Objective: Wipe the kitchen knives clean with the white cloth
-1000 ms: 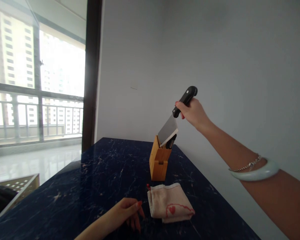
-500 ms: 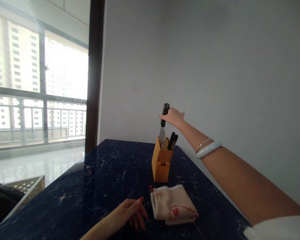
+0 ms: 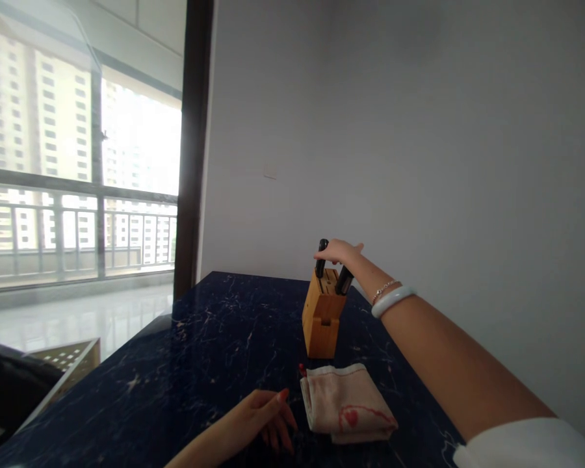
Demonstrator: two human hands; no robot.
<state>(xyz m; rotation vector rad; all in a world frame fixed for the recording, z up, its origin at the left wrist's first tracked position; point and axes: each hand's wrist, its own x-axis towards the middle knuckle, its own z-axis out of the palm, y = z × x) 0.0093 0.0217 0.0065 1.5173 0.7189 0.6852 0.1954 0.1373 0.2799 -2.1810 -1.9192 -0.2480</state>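
A wooden knife block (image 3: 320, 318) stands upright on the dark blue marbled table (image 3: 214, 338). My right hand (image 3: 340, 251) is closed around the black handle of a knife (image 3: 322, 259), whose blade is down inside a slot at the block's left side. Other black handles (image 3: 344, 281) stick out of the block's right side, partly under my hand. In front of the block lies a folded beige cloth (image 3: 348, 400) with a red heart pattern. My left hand (image 3: 268, 419) rests on the table just left of the cloth, fingers loosely bent and apart, holding nothing.
A grey wall (image 3: 443, 162) runs behind and along the right of the table. To the left is a large window (image 3: 78, 195) with a dark frame. At lower left, a black object (image 3: 14, 390) sits beside a perforated panel (image 3: 71, 357).
My right hand has moved down, and the knife's blade, visible before above the block, is now inside the slot. My left hand stays beside the cloth. The view has shifted slightly.
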